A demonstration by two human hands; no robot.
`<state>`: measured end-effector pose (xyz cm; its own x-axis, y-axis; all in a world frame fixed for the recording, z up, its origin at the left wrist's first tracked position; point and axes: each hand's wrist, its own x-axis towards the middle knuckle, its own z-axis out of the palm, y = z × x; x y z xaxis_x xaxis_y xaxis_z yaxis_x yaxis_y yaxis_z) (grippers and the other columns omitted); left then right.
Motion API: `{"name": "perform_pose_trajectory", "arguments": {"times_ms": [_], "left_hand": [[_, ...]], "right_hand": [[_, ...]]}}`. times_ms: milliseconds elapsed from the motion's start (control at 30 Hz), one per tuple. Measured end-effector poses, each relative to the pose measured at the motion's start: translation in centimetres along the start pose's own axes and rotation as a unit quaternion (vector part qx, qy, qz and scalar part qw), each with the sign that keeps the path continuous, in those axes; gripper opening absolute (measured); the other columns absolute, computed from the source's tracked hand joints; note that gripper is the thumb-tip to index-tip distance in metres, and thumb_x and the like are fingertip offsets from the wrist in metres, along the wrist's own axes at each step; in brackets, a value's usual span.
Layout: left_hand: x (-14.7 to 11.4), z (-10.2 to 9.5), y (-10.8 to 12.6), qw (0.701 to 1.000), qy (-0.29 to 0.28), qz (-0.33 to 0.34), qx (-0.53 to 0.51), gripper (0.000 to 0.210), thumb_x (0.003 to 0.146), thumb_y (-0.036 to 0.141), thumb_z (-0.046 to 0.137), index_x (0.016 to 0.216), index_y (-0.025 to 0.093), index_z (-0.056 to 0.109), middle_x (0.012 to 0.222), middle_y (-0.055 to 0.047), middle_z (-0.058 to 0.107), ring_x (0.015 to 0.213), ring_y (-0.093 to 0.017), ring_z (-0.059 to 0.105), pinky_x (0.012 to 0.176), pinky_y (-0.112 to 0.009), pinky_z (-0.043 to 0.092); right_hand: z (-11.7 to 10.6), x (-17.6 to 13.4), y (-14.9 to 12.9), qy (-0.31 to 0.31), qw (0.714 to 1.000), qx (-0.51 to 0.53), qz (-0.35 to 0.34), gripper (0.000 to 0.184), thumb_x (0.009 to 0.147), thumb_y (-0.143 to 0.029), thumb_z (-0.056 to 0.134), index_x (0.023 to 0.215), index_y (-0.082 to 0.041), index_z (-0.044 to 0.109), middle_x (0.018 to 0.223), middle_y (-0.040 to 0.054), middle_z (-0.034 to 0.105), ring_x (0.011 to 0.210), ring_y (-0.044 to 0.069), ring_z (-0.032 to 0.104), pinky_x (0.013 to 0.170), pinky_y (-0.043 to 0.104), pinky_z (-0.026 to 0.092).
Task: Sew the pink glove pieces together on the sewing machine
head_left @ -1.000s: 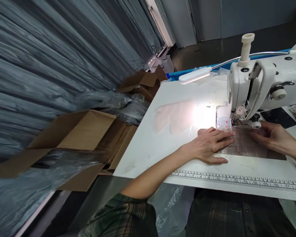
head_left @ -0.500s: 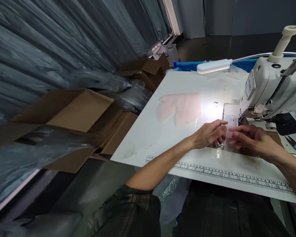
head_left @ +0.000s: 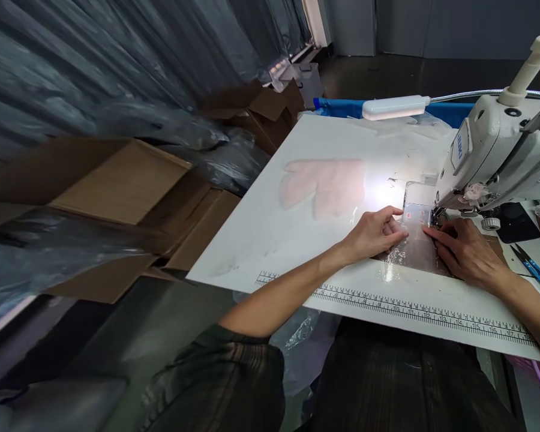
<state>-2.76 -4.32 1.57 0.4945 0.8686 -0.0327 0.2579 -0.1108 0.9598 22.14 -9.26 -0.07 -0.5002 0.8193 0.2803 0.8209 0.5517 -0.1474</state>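
Observation:
A thin translucent plastic piece (head_left: 417, 245) with small reddish marks lies at the needle end of a white sewing machine (head_left: 486, 144). At its left edge is my left hand (head_left: 374, 235), thumb and index finger apart, the other fingers curled and partly hidden. Crinkled clear film shines below those fingertips. My right hand (head_left: 470, 255) rests palm down on the piece's right side, close under the presser foot, one finger stretched across it. What lies under its palm is hidden. To the left, a pale pink mitten-shaped form (head_left: 326, 183) shows on the white tabletop (head_left: 252, 240).
Blue-handled thread snips (head_left: 537, 271) and a black pad (head_left: 516, 223) lie right of the machine. A white lamp (head_left: 396, 107) lights the needle area. A printed ruler (head_left: 387, 306) runs along the front edge. Open cardboard boxes (head_left: 121, 180) with plastic stand at left.
My hands have moved apart and lowered the translucent piece onto the machine bed. My right hand has turned palm down beside the presser foot. The view has shifted slightly.

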Motion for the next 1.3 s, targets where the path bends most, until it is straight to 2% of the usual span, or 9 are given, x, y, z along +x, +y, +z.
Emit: {"name": "perform_pose_trajectory", "arguments": {"times_ms": [133, 267, 500, 700, 900, 1100, 1300], "left_hand": [[0.4, 0.1, -0.4, 0.999, 0.012, -0.023, -0.023, 0.047, 0.078, 0.032, 0.078, 0.119, 0.013, 0.064, 0.075, -0.002, 0.069, 0.053, -0.012, 0.062, 0.055, -0.028, 0.052], [0.7, -0.2, -0.4, 0.999, 0.017, -0.036, -0.031, 0.047, 0.076, 0.033, 0.078, 0.116, 0.012, 0.065, 0.073, -0.002, 0.068, 0.052, -0.011, 0.060, 0.051, -0.027, 0.051], [1.0, -0.3, 0.3, 0.995, -0.001, -0.099, 0.004, 0.053, 0.075, 0.031, 0.076, 0.122, 0.011, 0.062, 0.073, -0.001, 0.067, 0.054, -0.010, 0.059, 0.051, -0.025, 0.051], [1.1, -0.1, -0.3, 0.997, -0.009, -0.079, 0.027, 0.056, 0.075, 0.033, 0.075, 0.123, 0.011, 0.060, 0.075, -0.001, 0.068, 0.055, -0.010, 0.059, 0.053, -0.027, 0.052], [1.2, -0.4, -0.5, 0.997, -0.020, -0.074, 0.025, 0.058, 0.074, 0.036, 0.074, 0.124, 0.010, 0.059, 0.078, -0.003, 0.070, 0.056, -0.010, 0.060, 0.054, -0.027, 0.053], [1.3, -0.6, -0.4, 0.996, -0.029, -0.086, 0.014, 0.062, 0.073, 0.038, 0.076, 0.125, 0.009, 0.058, 0.080, -0.005, 0.071, 0.063, -0.013, 0.064, 0.054, -0.027, 0.055], [1.3, -0.6, -0.4, 0.996, -0.035, -0.080, 0.020, 0.060, 0.076, 0.038, 0.075, 0.126, 0.011, 0.058, 0.079, -0.004, 0.071, 0.062, -0.011, 0.063, 0.053, -0.025, 0.054]], "right_hand": [[0.1, 0.0, 0.7, 0.005, 0.999, 0.045, 0.016, 0.043, 0.101, -0.034, 0.037, 0.128, -0.024, 0.068, 0.103, 0.0140, 0.060, 0.086, 0.025, 0.060, 0.078, 0.045, 0.055], [-0.5, -0.4, 0.7, 0.005, 0.993, 0.111, 0.042, 0.041, 0.101, -0.032, 0.040, 0.131, -0.026, 0.067, 0.103, 0.0113, 0.063, 0.089, 0.023, 0.062, 0.078, 0.038, 0.056], [0.2, -0.7, 0.9, 0.058, 0.995, 0.076, -0.033, 0.038, 0.102, -0.034, 0.043, 0.125, -0.023, 0.071, 0.098, 0.0115, 0.063, 0.086, 0.022, 0.060, 0.075, 0.039, 0.053], [0.7, -1.0, 1.1, 0.057, 0.996, 0.071, -0.022, 0.036, 0.101, -0.029, 0.046, 0.127, -0.023, 0.069, 0.103, 0.0118, 0.064, 0.091, 0.024, 0.060, 0.079, 0.040, 0.054], [0.6, -0.9, 0.9, 0.059, 0.996, 0.067, -0.024, 0.038, 0.101, -0.031, 0.044, 0.127, -0.021, 0.069, 0.102, 0.0128, 0.065, 0.088, 0.024, 0.060, 0.077, 0.042, 0.054], [-0.1, -0.9, 0.7, 0.041, 0.993, 0.111, 0.024, 0.039, 0.102, -0.031, 0.042, 0.130, -0.021, 0.067, 0.104, 0.0120, 0.068, 0.085, 0.021, 0.063, 0.075, 0.036, 0.056], [-1.0, -1.0, 0.7, 0.021, 0.990, 0.128, 0.057, 0.040, 0.101, -0.031, 0.042, 0.129, -0.023, 0.068, 0.102, 0.0111, 0.071, 0.086, 0.023, 0.067, 0.073, 0.038, 0.059]]}}
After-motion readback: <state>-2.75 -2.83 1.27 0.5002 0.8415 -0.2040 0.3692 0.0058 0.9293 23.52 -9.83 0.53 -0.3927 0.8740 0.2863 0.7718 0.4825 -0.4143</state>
